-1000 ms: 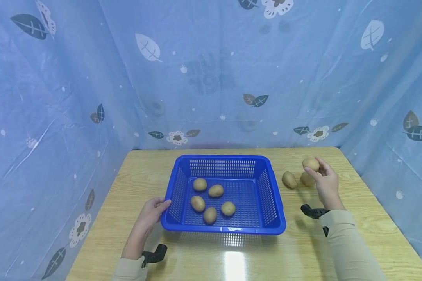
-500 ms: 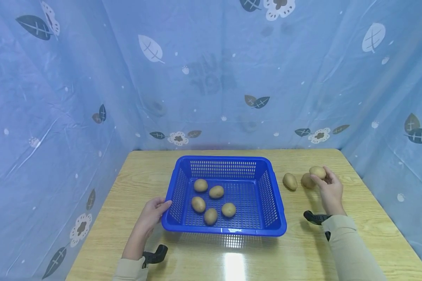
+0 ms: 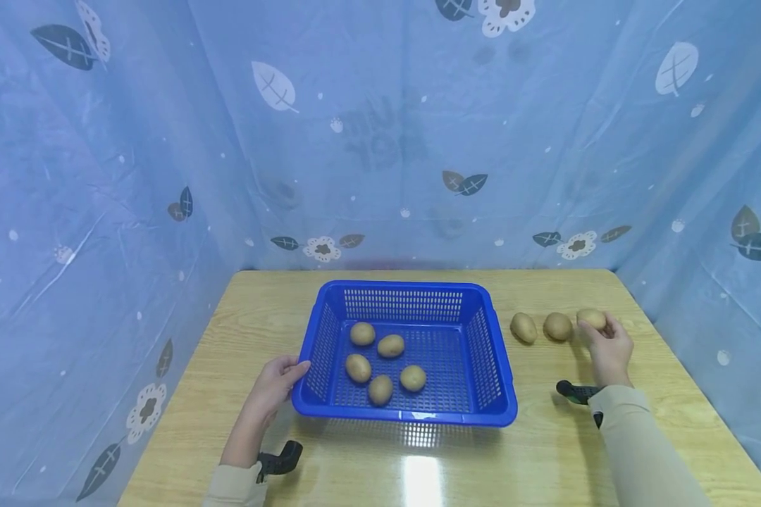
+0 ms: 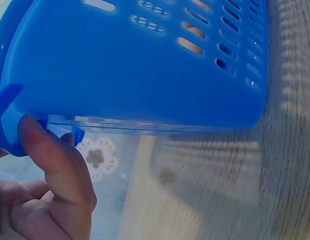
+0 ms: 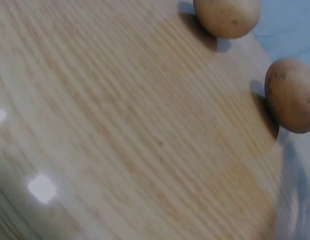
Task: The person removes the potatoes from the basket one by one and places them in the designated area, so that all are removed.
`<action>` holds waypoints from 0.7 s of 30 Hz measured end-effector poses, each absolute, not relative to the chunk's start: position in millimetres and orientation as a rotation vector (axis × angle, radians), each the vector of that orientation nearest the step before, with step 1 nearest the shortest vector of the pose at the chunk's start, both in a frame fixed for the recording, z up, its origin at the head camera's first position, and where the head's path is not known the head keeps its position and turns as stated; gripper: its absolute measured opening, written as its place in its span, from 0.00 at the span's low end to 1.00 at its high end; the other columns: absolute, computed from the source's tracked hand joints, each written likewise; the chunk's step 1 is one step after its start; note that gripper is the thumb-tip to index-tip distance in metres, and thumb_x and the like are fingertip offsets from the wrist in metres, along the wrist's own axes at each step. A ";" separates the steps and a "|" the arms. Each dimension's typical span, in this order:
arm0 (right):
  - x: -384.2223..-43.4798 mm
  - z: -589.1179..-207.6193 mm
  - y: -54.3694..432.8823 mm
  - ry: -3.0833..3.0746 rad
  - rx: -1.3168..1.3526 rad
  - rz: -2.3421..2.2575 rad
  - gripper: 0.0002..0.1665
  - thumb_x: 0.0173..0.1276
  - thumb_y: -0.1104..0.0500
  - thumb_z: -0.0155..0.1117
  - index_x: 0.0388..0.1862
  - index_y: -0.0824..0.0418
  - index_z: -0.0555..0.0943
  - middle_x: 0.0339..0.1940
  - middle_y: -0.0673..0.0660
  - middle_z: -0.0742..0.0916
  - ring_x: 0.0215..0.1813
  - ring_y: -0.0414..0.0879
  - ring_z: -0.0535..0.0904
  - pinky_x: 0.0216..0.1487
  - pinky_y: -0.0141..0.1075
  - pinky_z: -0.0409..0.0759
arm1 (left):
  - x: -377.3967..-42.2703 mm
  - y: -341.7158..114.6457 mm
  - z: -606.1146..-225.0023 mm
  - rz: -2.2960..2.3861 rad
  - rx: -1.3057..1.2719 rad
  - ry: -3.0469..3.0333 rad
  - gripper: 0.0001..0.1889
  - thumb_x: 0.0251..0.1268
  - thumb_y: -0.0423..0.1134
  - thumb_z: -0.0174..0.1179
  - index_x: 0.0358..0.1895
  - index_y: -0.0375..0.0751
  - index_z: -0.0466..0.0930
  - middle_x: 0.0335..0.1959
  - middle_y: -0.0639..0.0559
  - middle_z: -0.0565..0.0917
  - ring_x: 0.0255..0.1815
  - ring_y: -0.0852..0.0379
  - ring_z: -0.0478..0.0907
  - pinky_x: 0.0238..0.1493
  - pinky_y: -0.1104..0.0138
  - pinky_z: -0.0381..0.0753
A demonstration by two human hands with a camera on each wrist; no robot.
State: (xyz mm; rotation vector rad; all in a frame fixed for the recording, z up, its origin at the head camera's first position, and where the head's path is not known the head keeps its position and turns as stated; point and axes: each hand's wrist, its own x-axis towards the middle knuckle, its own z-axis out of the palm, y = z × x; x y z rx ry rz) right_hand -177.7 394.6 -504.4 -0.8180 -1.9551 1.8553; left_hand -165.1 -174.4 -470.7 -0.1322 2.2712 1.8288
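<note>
"What's in the blue basket (image 3: pixel 355 411)?"
"Five potatoes (image 3: pixel 358 368), loose on its floor, to the right of the left hand (image 3: pixel 275 384), which pinches the rim."
"And the right hand (image 3: pixel 611 348)?"
"It grips a single potato (image 3: pixel 591 319); I can't tell whether that touches the table (image 3: pixel 254 303). Two more potatoes (image 3: pixel 523 328) lie just left of that hand, outside the basket."

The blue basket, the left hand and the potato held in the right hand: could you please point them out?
Blue basket (image 3: pixel 355 413), head view: near rim.
Left hand (image 3: pixel 274 384), head view: middle of the hand.
Held potato (image 3: pixel 590 317), head view: its uncovered upper side.
</note>
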 end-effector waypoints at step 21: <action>-180.6 -521.3 404.8 -2.130 -0.961 1.686 0.46 0.67 0.45 0.59 0.76 0.52 0.49 0.76 0.56 0.60 0.71 0.43 0.60 0.70 0.29 0.61 | -165.4 -172.9 -471.4 1.828 -0.133 2.293 0.17 0.73 0.39 0.49 0.52 0.26 0.72 0.40 0.37 0.84 0.38 0.48 0.84 0.38 0.62 0.85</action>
